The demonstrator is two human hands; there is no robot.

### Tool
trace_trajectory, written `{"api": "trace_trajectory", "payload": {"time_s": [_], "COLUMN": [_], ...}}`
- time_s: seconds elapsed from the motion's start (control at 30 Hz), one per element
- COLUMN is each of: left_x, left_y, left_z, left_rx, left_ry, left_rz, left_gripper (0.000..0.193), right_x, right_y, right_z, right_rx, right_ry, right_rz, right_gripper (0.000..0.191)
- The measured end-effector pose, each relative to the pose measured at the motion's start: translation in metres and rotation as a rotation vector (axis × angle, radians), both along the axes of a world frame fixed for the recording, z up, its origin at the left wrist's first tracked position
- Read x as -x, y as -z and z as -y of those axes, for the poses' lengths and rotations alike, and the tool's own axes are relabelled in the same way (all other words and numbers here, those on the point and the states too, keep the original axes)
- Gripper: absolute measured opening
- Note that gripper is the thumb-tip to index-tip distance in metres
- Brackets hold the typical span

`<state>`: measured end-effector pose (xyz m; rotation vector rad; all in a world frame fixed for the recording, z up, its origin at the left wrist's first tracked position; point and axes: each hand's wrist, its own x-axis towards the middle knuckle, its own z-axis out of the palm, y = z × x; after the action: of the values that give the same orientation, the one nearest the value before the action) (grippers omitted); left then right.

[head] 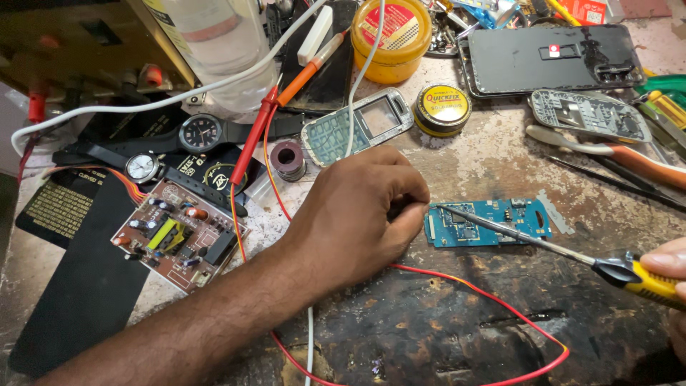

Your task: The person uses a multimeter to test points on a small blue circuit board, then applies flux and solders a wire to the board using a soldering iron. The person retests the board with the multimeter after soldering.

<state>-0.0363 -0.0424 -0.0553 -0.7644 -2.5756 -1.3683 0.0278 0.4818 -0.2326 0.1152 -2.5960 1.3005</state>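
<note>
Worn, stained workbench fills the frame, cluttered w/ repair bits. Far left: black mat w/ a brown circuit board, two wristwatches above it near upper left. Red probe and white cable run diagonally thru upper centre, past a grey phone keypad frame and two yellow tins.

Centre: left hand curled into a loose fist, fingers pinched down just at the left edge of the small blue phone board, apparently steadying it; can't tell if anything is gripped inside. Thin red wire loops below.

Right edge: right hand grips a yellow-handled screwdriver, tip resting on the blue board's left part.

Step looks like probing/prying on the board. Next move calls for keeping the board pinned and the tip pressure light.
</note>
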Motion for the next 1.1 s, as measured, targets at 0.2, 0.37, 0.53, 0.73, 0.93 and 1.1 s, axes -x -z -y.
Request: {"api": "trace_trajectory", "payload": {"time_s": [0.2, 0.37, 0.53, 0.73, 0.93, 1.1], "left_x": [-0.0008, -0.0008, -0.0007, -0.0004, -0.0003, -0.0002], "left_y": [-0.0001, -0.002, -0.0022, -0.0031, -0.0026, -0.0022], "left_z": [-0.0002, -0.0005, -0.0007, 0.0002, 0.0002, 0.0], "left_rx": [-0.006, -0.015, -0.014, -0.005, -0.012, -0.013], "left_ry": [-0.001, -0.005, 0.0, 0.001, -0.002, -0.003], "left_rz": [-0.007, 0.024, 0.008, 0.01, 0.021, 0.011], "left_gripper": [0.009, 0.009, 0.008, 0.008, 0.008, 0.008], "right_x": [0.0007, -0.0003, -0.0006, -0.0003, -0.0004, -0.0007], "right_y": [-0.0007, -0.001, 0.0005, 0.0025, 0.0043, 0.0034], "right_z": [0.0, -0.0002, -0.0013, -0.0036, -0.0035, -0.0035], "right_rx": [0.003, 0.001, -0.003, -0.006, -0.004, -0.004], "right_ry": [0.004, 0.007, 0.008, 0.01, 0.013, 0.014], "right_rz": [-0.001, 0.001, 0.002, 0.004, 0.004, 0.003], "right_gripper": [0.023, 0.023, 0.023, 0.022, 0.022, 0.022]}}
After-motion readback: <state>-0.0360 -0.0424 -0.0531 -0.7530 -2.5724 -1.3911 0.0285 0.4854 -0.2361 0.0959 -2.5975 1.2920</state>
